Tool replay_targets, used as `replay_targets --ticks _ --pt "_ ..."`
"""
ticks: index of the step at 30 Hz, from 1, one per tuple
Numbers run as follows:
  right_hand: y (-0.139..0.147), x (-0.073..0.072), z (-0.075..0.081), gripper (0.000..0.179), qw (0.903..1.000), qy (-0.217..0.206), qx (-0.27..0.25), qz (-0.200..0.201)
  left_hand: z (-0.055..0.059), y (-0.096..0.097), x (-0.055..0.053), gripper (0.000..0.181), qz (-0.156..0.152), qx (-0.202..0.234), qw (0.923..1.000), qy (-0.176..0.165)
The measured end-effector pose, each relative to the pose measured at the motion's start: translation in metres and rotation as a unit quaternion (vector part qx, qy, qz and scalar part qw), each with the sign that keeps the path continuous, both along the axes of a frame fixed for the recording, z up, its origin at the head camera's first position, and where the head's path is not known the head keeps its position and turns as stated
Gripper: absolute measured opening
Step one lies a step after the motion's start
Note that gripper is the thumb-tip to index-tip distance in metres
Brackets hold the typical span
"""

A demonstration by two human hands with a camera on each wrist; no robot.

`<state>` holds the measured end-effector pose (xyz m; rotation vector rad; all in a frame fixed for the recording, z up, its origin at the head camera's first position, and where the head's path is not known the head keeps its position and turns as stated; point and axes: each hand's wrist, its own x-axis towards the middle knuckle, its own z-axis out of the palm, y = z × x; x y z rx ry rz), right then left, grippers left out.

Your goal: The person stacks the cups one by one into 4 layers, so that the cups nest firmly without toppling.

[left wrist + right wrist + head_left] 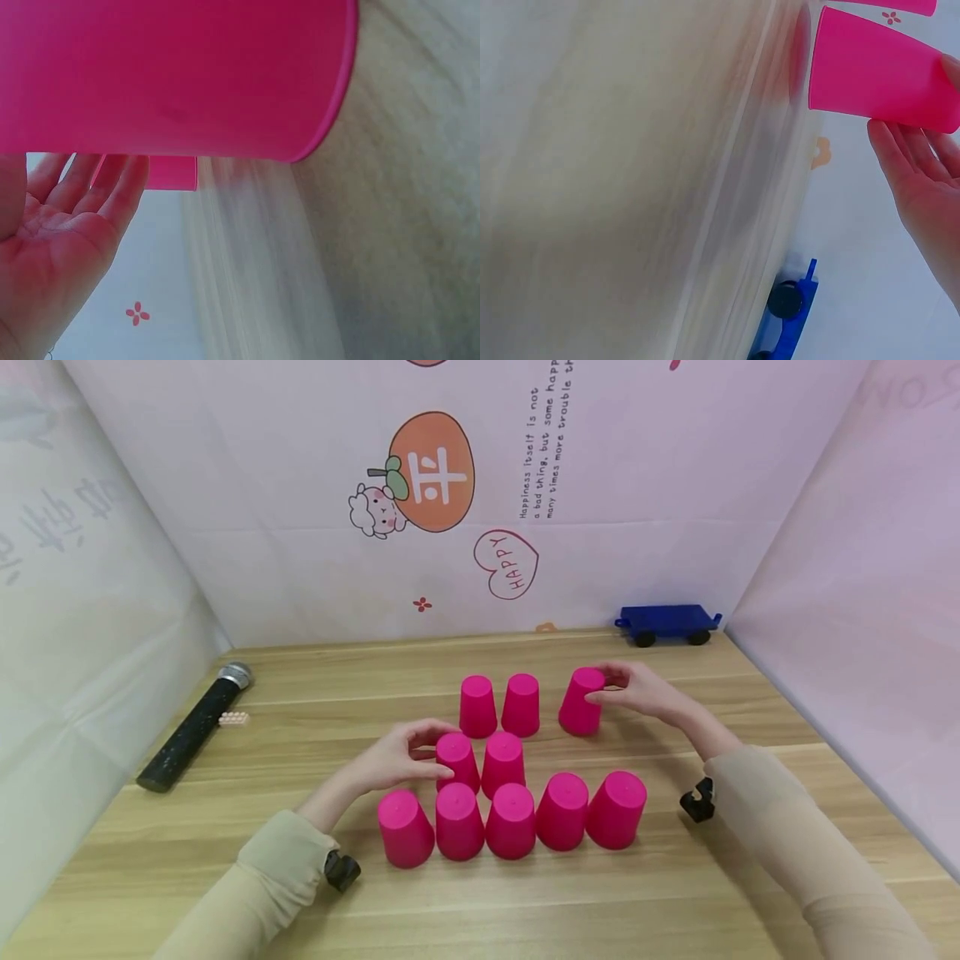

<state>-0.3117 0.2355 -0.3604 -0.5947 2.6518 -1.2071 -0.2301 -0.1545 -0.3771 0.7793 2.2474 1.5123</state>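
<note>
My left hand (393, 758) holds the left one of two upside-down pink cups (457, 758) in the middle row, thumb in front and fingers behind. In the left wrist view, a large pink cup (172, 75) hides part of that hand (67, 240). At the back right, my right hand (637, 689) grips another upside-down pink cup (581, 703) by its side. This cup leans slightly and stands apart from two back-row cups (521, 706); whether it touches the table cannot be told. Its side shows in the right wrist view, thumb and fingers around it.
In front, several upside-down pink cups (512, 822) form a row on the wooden table (480, 910). A black microphone (191, 727) and a small pale patterned piece (233, 718) lie left. A blue toy wagon (667, 623) stands by the back wall, right.
</note>
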Motion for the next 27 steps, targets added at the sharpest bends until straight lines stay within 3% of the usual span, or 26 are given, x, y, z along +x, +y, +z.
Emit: replay_targets --ticks 13,27 --pt "-0.019 -0.007 -0.005 0.052 0.9989 0.000 -0.025 0.039 -0.001 0.002 -0.001 0.052 0.011 -0.028 0.9995 0.013" --pt "-0.025 -0.007 -0.006 0.054 0.9977 -0.008 -0.030 0.060 -0.002 0.002 -0.002 0.051 0.003 -0.027 0.9994 0.023"
